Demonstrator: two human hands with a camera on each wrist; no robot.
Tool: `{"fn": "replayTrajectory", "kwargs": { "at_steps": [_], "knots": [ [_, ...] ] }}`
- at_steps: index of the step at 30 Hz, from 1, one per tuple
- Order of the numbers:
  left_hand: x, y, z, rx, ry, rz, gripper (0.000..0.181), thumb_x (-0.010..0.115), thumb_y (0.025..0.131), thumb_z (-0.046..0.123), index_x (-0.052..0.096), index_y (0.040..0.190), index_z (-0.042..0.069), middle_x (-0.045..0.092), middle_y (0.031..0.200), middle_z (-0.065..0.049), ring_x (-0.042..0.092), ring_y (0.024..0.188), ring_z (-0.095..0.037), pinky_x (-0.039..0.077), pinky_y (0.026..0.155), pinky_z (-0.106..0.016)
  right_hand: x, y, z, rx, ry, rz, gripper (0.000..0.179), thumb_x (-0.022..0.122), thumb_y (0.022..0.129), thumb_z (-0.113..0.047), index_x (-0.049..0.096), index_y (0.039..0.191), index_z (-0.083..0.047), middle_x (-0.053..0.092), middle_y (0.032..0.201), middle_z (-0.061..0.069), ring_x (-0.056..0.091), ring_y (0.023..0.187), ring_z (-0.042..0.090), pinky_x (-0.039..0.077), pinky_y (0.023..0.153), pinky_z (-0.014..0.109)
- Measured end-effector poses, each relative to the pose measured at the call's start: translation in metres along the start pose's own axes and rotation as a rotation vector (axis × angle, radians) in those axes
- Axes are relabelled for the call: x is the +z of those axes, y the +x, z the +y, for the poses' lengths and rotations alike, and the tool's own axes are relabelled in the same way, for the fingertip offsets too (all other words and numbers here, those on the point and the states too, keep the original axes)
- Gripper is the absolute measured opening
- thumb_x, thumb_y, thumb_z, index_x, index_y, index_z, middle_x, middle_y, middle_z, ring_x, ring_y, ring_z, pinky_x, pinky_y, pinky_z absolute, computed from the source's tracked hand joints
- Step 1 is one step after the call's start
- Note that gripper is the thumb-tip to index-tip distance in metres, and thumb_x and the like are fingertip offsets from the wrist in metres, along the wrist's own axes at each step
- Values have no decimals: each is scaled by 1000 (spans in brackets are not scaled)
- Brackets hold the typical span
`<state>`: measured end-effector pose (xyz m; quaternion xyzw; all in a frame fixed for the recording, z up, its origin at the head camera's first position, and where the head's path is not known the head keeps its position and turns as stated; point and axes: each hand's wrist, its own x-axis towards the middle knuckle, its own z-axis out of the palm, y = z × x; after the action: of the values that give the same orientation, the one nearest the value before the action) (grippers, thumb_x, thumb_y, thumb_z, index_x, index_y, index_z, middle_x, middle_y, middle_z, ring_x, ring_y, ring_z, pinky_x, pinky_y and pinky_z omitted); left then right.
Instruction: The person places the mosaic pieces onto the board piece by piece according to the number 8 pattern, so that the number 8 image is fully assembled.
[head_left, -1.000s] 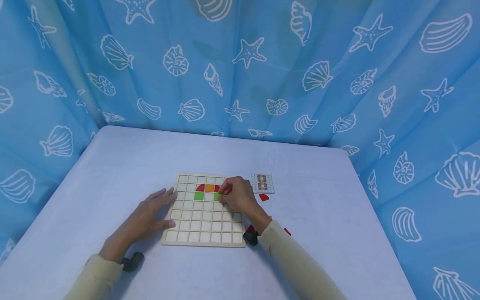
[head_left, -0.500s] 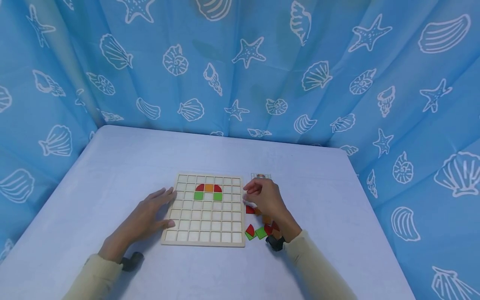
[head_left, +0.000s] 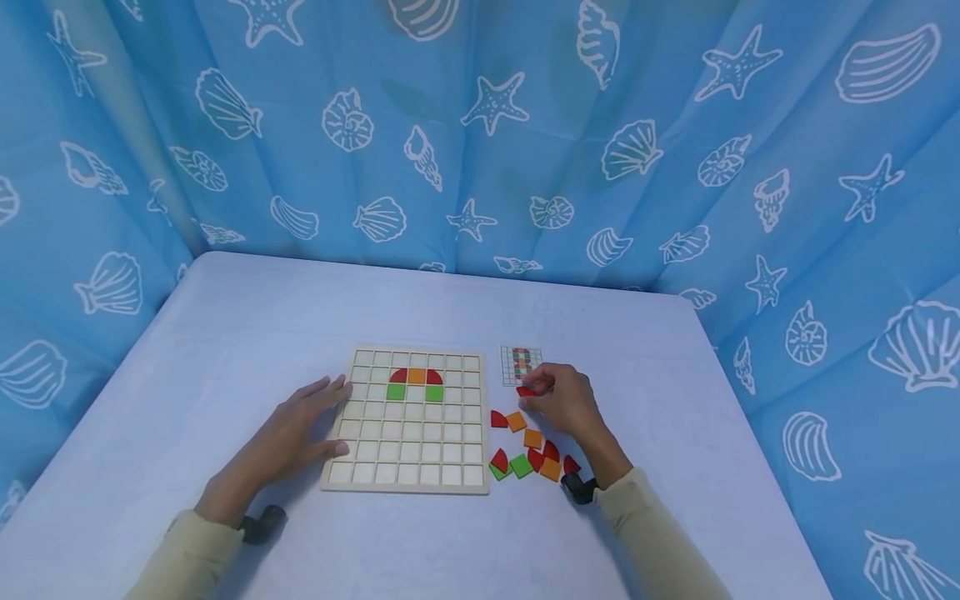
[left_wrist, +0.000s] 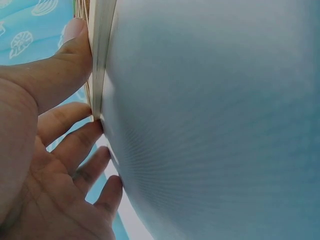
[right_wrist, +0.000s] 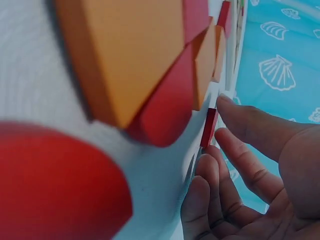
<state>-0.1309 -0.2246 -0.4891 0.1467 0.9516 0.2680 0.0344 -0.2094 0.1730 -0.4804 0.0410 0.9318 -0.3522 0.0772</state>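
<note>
A square wooden grid board (head_left: 405,427) lies on the white table, with two red quarter-round tiles, an orange tile (head_left: 416,376) and two green tiles set in its upper part. My left hand (head_left: 296,433) rests along the board's left edge, thumb and fingers spread; the left wrist view has the thumb and fingertips at the board's side (left_wrist: 101,55). Right of the board, my right hand (head_left: 566,400) reaches down to a loose red quarter-round tile (head_left: 526,391). In the right wrist view thumb and index fingertip stand apart, close by this red tile (right_wrist: 209,127), which lies flat.
A small pattern card (head_left: 510,367) lies beyond the right hand. Loose tiles are scattered beside the board: red quarter-rounds (head_left: 498,419), orange squares (head_left: 532,438) and green squares (head_left: 521,465). A blue curtain with white shells (head_left: 435,183) hangs behind the table.
My right hand has left the green tile at the board's upper middle and moved right, over the loose tiles, to the red quarter-round below the card. My left hand has stayed put.
</note>
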Motion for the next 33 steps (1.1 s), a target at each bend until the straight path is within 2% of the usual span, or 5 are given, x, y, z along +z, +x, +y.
{"fn": "replayTrajectory", "kwargs": {
  "at_steps": [4,9,18,28,33],
  "knots": [
    [0,-1,0,3,-5,4,88,90,85,26,47,159,4,43,167,-20,36,155,-50,36,121,-71,1,1,0,6,-19,-11,23,88,89,-15,75,107,-17,67,98,6,60,95,23,58,76,27],
    [0,-1,0,0,-3,2,88,89,85,26,47,159,4,43,167,-20,36,155,-50,36,122,-70,3,0,1,-27,-16,-27,26,88,88,-13,70,107,-18,67,100,6,60,92,23,57,73,26],
    [-1,-1,1,-4,-6,-1,89,90,85,26,46,159,4,43,167,-20,35,155,-50,37,121,-70,4,-5,3,-73,58,-55,25,89,88,-16,65,98,-17,67,93,4,62,83,21,58,70,25],
    [-1,-2,-2,14,-8,11,88,90,85,26,47,159,3,44,167,-21,37,155,-50,37,121,-70,15,-17,-17,-234,143,-52,28,83,93,-15,62,109,-22,67,94,0,63,83,20,58,62,27],
    [-1,-2,-1,11,-5,9,88,90,85,26,47,159,4,44,167,-20,36,155,-50,37,121,-70,25,-26,-32,-333,171,-105,15,80,97,-18,76,109,-26,72,96,-6,65,81,18,60,60,31]
  ]
}}
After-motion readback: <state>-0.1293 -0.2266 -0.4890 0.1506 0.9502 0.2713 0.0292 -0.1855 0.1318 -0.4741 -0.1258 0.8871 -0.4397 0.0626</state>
